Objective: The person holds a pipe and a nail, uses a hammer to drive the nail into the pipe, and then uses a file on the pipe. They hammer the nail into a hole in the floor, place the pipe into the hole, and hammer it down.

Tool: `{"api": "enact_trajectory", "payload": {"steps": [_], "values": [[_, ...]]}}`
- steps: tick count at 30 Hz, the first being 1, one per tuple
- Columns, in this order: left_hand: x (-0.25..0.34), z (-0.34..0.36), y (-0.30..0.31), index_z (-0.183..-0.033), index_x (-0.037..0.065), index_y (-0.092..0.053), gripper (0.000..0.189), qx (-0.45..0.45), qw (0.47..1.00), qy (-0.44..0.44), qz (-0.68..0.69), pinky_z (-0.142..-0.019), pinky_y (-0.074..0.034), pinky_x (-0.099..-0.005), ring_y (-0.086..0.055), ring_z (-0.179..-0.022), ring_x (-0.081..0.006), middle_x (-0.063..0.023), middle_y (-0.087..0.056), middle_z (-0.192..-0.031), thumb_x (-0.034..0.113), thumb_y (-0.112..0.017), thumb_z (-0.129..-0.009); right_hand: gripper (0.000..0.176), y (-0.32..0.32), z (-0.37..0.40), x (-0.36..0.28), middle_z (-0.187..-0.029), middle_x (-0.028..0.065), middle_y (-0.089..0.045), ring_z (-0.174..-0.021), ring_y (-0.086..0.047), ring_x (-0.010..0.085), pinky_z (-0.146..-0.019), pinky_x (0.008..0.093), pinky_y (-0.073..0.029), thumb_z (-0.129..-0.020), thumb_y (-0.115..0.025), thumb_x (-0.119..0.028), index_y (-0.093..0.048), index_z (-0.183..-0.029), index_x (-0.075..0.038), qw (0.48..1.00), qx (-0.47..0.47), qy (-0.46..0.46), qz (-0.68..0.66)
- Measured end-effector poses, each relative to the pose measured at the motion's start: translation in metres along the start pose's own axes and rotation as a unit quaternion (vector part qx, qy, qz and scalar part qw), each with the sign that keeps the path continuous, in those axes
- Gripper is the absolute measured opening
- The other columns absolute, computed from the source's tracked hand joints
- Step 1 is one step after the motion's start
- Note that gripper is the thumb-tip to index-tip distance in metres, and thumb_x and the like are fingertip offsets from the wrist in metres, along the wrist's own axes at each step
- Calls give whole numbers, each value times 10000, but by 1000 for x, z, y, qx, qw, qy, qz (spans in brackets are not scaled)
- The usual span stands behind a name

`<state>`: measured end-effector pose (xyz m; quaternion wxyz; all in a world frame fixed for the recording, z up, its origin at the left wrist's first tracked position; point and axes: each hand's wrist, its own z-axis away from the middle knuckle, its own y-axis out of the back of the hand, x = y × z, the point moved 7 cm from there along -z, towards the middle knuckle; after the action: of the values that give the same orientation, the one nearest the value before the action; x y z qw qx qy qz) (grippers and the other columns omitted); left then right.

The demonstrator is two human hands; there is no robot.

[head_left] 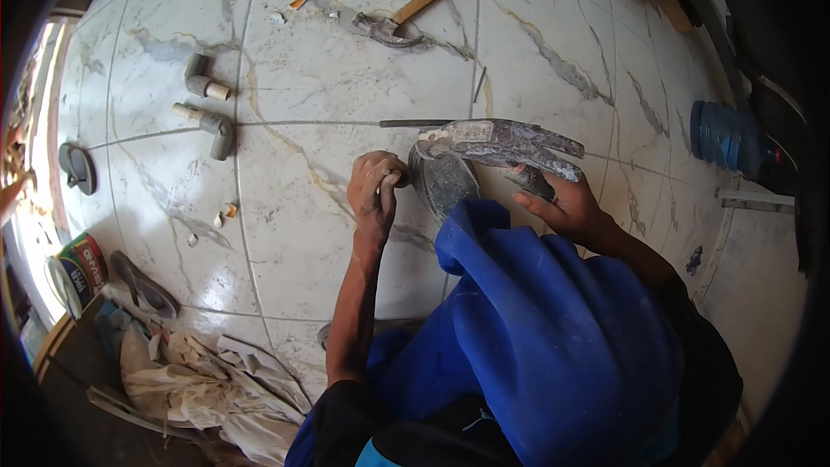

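Grey hammer (497, 140), gripped at its handle by the right hand (566, 206), was just beyond the blue knee (475, 229); the left hand (376, 190) curled near a rod (402, 124), contents unclear.

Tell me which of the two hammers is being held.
The mottled-grey metal claw hammer in the right hand. The other, a wooden-handled metal hammer, lies on the white, veined tile floor with no hand on it.
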<state>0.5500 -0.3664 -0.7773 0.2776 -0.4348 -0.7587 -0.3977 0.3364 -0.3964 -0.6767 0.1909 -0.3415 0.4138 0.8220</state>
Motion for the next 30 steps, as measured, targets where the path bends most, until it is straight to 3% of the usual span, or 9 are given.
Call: {"api": "enact_trajectory", "payload": {"steps": [3, 6, 9, 15, 21, 24, 26, 28, 30], "values": [[-34, 36, -34, -802, -4, -496, 211, 76, 923, 211, 312, -528, -376, -244, -436, -588, -125, -59, -488, -663, 137, -438, -947, 400, 3, -1, -13, -816, 188, -638, -739, -643, 244, -680, 327, -480, -834, -637, -294, -566, -1068, 23, 999, 6, 47, 6], [-49, 53, -48, -798, 4, -484, 300, 58, 930, 266, 249, -511, -370, -271, -429, -556, -131, -58, -468, -634, 241, -405, -964, 425, 7, -1, -27, -860, 211, -640, -801, -652, 248, -723, 329, -493, -805, -676, -278, -569, -1050, 52, 991, 1, 104, 78], [-39, 41, -43, -783, 10, -478, 387, 49, 954, 223, 196, -495, -366, -290, -427, -515, -156, -69, -457, -607, 333, -371, -967, 454, 8, -4, -50, -898, 213, -642, -835, -654, 255, -747, 318, -499, -796, -687, -287, -562, -1054, 64, 965, -31, 163, 203], [-28, 29, -38, -748, 9, -466, 459, 70, 968, 185, 155, -465, -354, -331, -434, -472, -224, -98, -432, -564, 396, -340, -961, 421, 14, -13, -56, -814, 177, -642, -718, -646, 278, -656, 354, -494, -833, -650, -274, -539, -1074, 53, 990, 24, 131, 48], [-26, 25, -36, -730, 21, -466, 444, 82, 981, 138, 108, -451, -342, -349, -419, -460, -257, -100, -400, -555, 378, -338, -962, 445, 0, -20, -36, -674, 159, -610, -577, -619, 258, -601, 363, -489, -853, -611, -322, -514, -1075, 52, 972, -120, 41, 198], [-24, 26, -36, -714, 17, -463, 477, 85, 980, 134, 123, -447, -335, -343, -415, -455, -250, -96, -393, -544, 397, -317, -962, 453, 11, -16, -53, -712, 167, -618, -615, -622, 259, -634, 355, -490, -863, -584, -331, -515, -1090, 54, 989, -93, 20, 115], [-24, 30, -38, -693, 15, -460, 511, 89, 979, 125, 134, -444, -331, -337, -413, -451, -241, -92, -391, -536, 416, -297, -963, 506, 20, -12, -66, -993, 230, -596, -948, -586, 290, -844, 324, -432, -844, -588, -312, -483, -1174, 56, 991, -24, 84, 98], [-29, 29, -40, -631, 13, -436, 589, 104, 956, 157, 227, -436, -311, -315, -395, -450, -199, -74, -380, -528, 457, -237, -963, 506, 16, -14, -64, -1027, 231, -589, -988, -577, 287, -869, 333, -425, -846, -584, -317, -483, -1175, 55, 989, -14, 96, 109], [-23, 24, -36, -610, 12, -431, 615, 103, 958, 176, 200, -437, -307, -306, -388, -454, -183, -64, -374, -525, 468, -214, -961, 497, 4, -15, -43, -781, 172, -634, -687, -633, 269, -666, 342, -485, -854, -588, -357, -512, -1119, 56, 995, -61, -1, 77]]}}
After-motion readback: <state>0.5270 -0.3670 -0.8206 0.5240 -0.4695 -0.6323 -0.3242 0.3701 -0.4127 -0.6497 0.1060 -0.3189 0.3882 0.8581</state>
